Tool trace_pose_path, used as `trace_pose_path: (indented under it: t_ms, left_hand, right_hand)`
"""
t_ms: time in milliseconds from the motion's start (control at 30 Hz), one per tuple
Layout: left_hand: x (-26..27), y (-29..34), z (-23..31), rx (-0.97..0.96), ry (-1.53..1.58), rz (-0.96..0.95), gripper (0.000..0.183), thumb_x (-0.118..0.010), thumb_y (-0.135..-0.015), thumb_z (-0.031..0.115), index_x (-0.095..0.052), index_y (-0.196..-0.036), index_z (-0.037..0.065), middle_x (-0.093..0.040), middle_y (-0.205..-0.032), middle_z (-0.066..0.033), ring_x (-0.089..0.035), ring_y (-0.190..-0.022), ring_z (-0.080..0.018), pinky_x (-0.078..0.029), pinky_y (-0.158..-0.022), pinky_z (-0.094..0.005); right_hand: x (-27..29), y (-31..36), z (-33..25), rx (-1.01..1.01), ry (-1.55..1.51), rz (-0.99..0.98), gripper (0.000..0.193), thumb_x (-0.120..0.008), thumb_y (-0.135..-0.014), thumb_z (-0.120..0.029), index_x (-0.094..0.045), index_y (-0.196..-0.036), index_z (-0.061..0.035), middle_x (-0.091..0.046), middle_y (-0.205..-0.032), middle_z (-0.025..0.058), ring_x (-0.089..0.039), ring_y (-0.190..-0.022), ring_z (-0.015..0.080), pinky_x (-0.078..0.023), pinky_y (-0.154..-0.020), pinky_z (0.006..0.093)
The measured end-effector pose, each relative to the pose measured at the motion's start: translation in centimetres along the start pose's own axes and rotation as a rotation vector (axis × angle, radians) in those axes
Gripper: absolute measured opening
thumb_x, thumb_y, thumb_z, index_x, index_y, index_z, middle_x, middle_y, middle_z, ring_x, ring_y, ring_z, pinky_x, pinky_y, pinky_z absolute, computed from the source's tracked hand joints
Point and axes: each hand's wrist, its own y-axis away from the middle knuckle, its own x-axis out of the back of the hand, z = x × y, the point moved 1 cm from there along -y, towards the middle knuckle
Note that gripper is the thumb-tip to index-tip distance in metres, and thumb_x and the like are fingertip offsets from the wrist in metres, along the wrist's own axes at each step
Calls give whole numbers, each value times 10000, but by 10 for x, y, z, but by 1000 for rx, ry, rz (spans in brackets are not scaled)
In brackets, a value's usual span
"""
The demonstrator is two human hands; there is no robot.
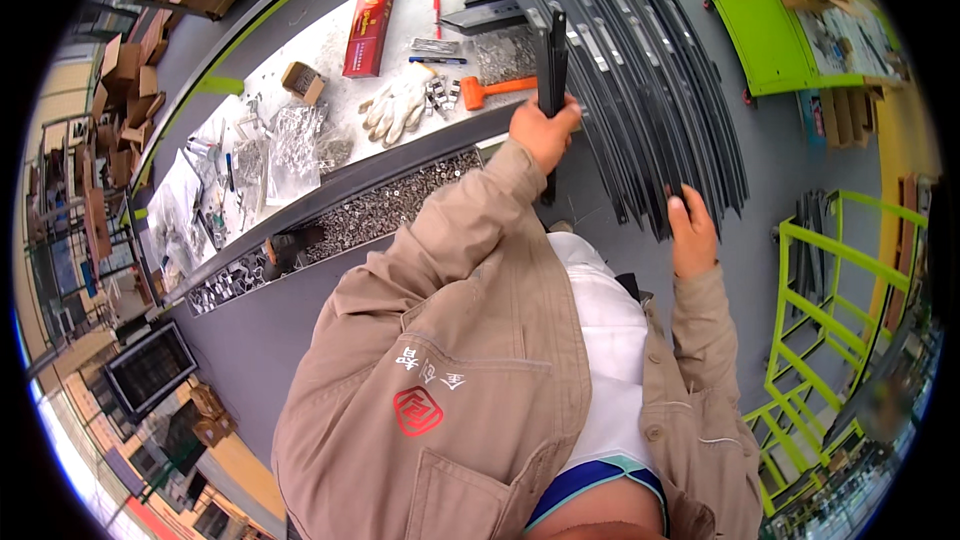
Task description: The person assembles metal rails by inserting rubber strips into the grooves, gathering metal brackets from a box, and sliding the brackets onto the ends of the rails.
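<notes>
My left hand (545,137) is closed round a dark metal profile (556,65), which stands out past the fist above and below. Long dark profiles (640,70) lie side by side in a stack just right of it, their near ends jutting toward me. At those near ends is my right hand (692,232), its fingers curled against the end of one profile; the fingertips are partly hidden. An orange hammer (474,92) rests on the white worktable (330,15), its handle reaching toward my left hand.
White gloves (395,108), a red box (370,28), a small cardboard box (303,82) and plastic bags (295,145) lie on the table. A trough of small metal parts (395,202) runs along its near edge. Green carts (765,30) and a green rack (815,310) stand at right.
</notes>
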Motion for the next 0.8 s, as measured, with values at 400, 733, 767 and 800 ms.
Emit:
trace_pose_path:
  t_ms: [400,733,767,800]
  left_hand:
    - [-79,-16,9,-654,-1209,-217,382,-629,-897,365,-668,-1148,80,-603,-1223,-96,-594,-1110,-303,-481,-923,-384]
    - [-108,-37,5,-582,-1575,-369,624,-632,-877,508,-604,-1263,20,-584,-1289,-118,-567,-1175,-306,-454,-990,-369]
    - [-109,-36,9,-551,-1584,-404,638,-633,-874,518,-601,-1267,17,-582,-1294,-118,-567,-1178,-308,-453,-994,-369]
    - [-108,-37,6,-591,-1568,-419,465,-648,-882,468,-666,-1194,124,-606,-1231,-67,-578,-1151,-290,-478,-944,-392]
  right_hand:
    - [64,191,92,-588,-235,10,289,-614,-932,-183,-653,-1141,13,-545,-805,-37,-453,-731,69,-392,-654,239]
    - [30,161,123,-475,-199,-26,377,-618,-930,-222,-620,-1221,19,-695,-1098,124,-632,-971,182,-485,-856,305]
    - [26,159,124,-485,-225,-25,387,-620,-930,-226,-616,-1227,23,-693,-1131,142,-638,-998,196,-485,-877,312]
    - [25,158,125,-473,-238,-21,387,-620,-931,-223,-614,-1224,28,-694,-1114,133,-634,-985,188,-484,-871,308]
